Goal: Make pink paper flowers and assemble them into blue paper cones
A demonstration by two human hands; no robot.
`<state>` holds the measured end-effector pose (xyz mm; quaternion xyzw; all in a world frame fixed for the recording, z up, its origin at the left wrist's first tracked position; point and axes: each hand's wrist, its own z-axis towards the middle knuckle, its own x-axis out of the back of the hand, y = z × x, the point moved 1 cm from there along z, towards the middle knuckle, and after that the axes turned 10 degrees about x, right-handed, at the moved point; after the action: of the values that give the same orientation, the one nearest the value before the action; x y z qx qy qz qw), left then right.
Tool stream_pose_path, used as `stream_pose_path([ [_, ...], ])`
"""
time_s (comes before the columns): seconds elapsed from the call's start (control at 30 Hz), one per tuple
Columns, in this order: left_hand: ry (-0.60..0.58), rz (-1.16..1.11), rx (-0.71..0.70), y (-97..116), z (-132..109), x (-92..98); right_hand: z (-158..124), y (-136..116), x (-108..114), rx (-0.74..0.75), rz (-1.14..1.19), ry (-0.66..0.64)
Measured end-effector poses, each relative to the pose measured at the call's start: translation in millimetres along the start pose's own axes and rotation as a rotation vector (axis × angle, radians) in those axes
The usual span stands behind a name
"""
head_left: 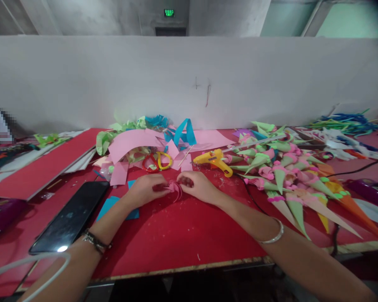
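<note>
Both of my hands meet over the middle of the red table (pixel 176 235). My left hand (pixel 146 188) and my right hand (pixel 197 185) pinch a small pink fringed paper piece (pixel 175 187) between their fingertips, just above the table surface. A bracelet sits on each wrist. A yellow glue gun (pixel 214 160) lies just beyond my right hand, its black cord running toward the front right.
A black phone (pixel 71 216) lies left of my left arm, with blue paper (pixel 113 205) beside it. Pink, green and blue paper scraps (pixel 135 144) and red and yellow scissors (pixel 157 161) lie behind. A heap of paper cones (pixel 286 176) fills the right side. Red boards (pixel 40 167) lie at left.
</note>
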<state>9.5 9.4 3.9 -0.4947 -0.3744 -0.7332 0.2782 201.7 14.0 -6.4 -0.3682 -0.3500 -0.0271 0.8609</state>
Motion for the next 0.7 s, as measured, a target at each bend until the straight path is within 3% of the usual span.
stream_pose_path([
  [0.27,0.105,0.071,-0.070,4.1,-1.4,0.8,-0.8,-6.5,3.4,0.124,-0.060,0.056],
  [0.7,0.305,0.463,-0.323,13.2,-4.2,8.7,-3.5,-17.8,5.6,0.232,-0.094,0.118],
])
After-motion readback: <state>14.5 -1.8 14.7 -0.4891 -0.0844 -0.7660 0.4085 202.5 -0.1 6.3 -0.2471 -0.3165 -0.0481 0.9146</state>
